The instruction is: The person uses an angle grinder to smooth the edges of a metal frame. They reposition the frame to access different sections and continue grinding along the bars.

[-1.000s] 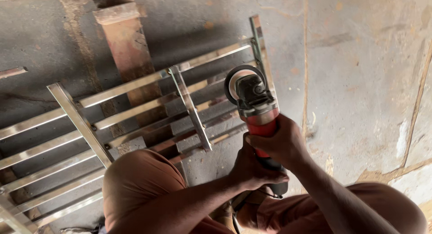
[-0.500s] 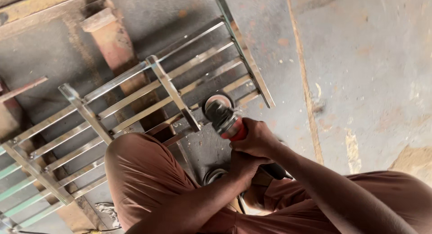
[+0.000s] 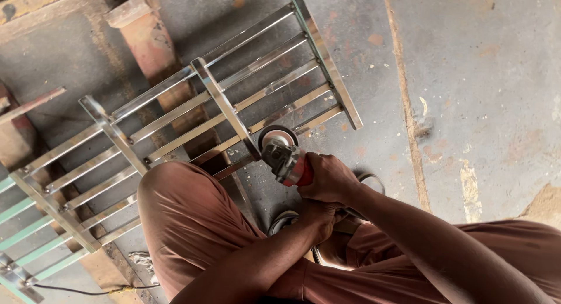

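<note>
Grinder (image 3: 284, 158) swung lower along steel grille (image 3: 175, 134) | right hand (image 3: 327, 178) wrapped round it | left hand (image 3: 315, 219) clenched beneath, grip unclear

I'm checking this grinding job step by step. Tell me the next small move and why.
Probably ease the grinder's disc down onto the joint where the short cross piece meets the frame's lower bars. The disc sits right at that end of the stainless steel frame, and both the right hand and left hand have a grip on the red angle grinder, so only fine contact seems left.
</note>
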